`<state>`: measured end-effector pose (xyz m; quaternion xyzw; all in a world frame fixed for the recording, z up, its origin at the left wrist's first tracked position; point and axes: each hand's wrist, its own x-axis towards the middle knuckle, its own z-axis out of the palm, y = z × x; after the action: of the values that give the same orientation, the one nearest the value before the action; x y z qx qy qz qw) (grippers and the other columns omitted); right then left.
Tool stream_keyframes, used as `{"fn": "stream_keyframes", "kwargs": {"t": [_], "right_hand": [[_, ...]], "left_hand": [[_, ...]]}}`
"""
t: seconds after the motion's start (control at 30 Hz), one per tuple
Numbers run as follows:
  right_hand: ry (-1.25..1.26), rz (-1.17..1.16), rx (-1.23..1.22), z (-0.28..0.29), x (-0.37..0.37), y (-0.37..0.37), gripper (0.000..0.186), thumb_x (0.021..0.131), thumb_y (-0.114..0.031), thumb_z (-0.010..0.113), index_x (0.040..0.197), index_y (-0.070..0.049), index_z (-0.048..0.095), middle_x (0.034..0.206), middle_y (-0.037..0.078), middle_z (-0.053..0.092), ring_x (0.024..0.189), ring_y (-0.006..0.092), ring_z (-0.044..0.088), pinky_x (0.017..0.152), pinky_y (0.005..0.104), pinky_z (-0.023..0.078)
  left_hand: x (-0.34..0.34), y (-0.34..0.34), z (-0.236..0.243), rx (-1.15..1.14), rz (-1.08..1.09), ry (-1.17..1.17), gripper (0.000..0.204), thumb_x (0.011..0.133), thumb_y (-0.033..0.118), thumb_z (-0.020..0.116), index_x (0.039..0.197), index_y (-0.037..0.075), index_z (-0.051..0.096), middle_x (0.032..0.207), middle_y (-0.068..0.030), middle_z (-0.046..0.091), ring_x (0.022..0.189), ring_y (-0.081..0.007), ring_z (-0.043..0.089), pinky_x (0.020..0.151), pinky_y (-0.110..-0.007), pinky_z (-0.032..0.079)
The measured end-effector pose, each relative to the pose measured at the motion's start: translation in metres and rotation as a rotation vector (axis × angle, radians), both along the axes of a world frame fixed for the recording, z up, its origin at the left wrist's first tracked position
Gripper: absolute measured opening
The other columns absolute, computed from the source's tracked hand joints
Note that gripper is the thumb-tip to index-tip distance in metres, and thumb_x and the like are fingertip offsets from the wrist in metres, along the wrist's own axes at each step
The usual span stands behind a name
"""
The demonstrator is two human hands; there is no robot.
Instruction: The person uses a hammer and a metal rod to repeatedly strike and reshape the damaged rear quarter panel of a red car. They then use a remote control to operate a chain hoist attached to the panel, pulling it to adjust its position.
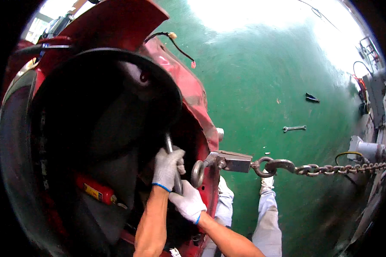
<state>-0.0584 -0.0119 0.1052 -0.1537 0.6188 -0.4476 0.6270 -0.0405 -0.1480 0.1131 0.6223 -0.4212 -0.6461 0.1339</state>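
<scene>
My left hand [167, 168], in a white knit glove with a blue cuff, is closed around a metal bar [169, 143] inside the open rear of a red car. My right hand [188, 200], gloved the same way, is closed at the bar's thicker lower end. What the bar's far tip touches is lost in the dark interior. Just right of my hands, a steel pulling clamp [236, 162] is fixed to the car's red body edge [210, 182]. A ring [197, 173] stands on the clamp's near side.
A taut chain [326, 170] with a hook [282, 165] runs from the clamp to grey equipment [366, 150] at right. A wrench [294, 128] and a dark tool [312, 98] lie on the green floor. A red fire extinguisher [96, 190] lies inside the car. Loose wiring [178, 48] hangs from the crumpled panel.
</scene>
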Motion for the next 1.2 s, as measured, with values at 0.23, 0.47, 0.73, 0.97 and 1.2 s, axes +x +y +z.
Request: {"fn": "stream_keyframes", "kwargs": {"t": [0.23,0.47,0.73,0.97,1.2], "right_hand": [[0.07,0.11,0.032,-0.006,-0.003,0.019,0.051,0.085,-0.039,0.068,0.114,0.002,0.06,0.095,0.03,0.068,0.097,0.0471,0.067,0.085,0.05,0.052],[0.079,0.264,0.138,-0.017,-0.002,0.041,0.055,0.084,-0.042,0.066,0.115,0.003,0.058,0.1,0.033,0.068,0.102,0.0492,0.067,0.091,0.0524,0.052],[0.094,0.126,0.149,-0.016,-0.001,0.046,0.045,0.083,-0.036,0.072,0.103,0.003,0.06,0.092,0.028,0.069,0.097,0.0444,0.069,0.085,0.049,0.053],[0.132,0.027,0.144,-0.048,0.012,0.047,0.034,0.082,-0.025,0.074,0.095,0.003,0.057,0.077,0.017,0.067,0.064,0.0281,0.07,0.058,0.0427,0.056],[0.267,0.193,0.105,-0.045,0.007,0.049,0.036,0.082,-0.028,0.071,0.096,0.003,0.06,0.082,0.022,0.07,0.068,0.0312,0.072,0.065,0.0441,0.058]], "left_hand": [[0.011,-0.001,0.023,-0.745,-0.389,-0.503,0.045,0.093,0.03,0.075,0.12,-0.003,0.061,0.094,-0.0117,0.067,0.081,-0.018,0.065,0.075,-0.033,0.054],[-0.048,-0.02,0.061,-1.277,-0.534,-0.67,0.049,0.086,0.029,0.079,0.12,-0.003,0.063,0.107,-0.0183,0.07,0.097,-0.0344,0.067,0.093,-0.043,0.052],[-0.075,-0.009,0.146,-0.887,-0.497,-0.37,0.025,0.094,0.023,0.07,0.087,0.0,0.066,0.064,-0.0026,0.055,0.059,-0.0103,0.053,0.053,-0.03,0.043],[0.071,0.042,0.289,-1.056,0.099,0.205,0.026,0.098,0.022,0.063,0.106,-0.002,0.059,0.072,-0.0053,0.057,0.053,-0.013,0.05,0.047,-0.027,0.04],[0.157,-0.054,0.204,-1.366,0.068,-0.641,0.035,0.102,0.027,0.063,0.122,-0.002,0.061,0.087,-0.014,0.066,0.069,-0.0236,0.06,0.063,-0.036,0.049]]}}
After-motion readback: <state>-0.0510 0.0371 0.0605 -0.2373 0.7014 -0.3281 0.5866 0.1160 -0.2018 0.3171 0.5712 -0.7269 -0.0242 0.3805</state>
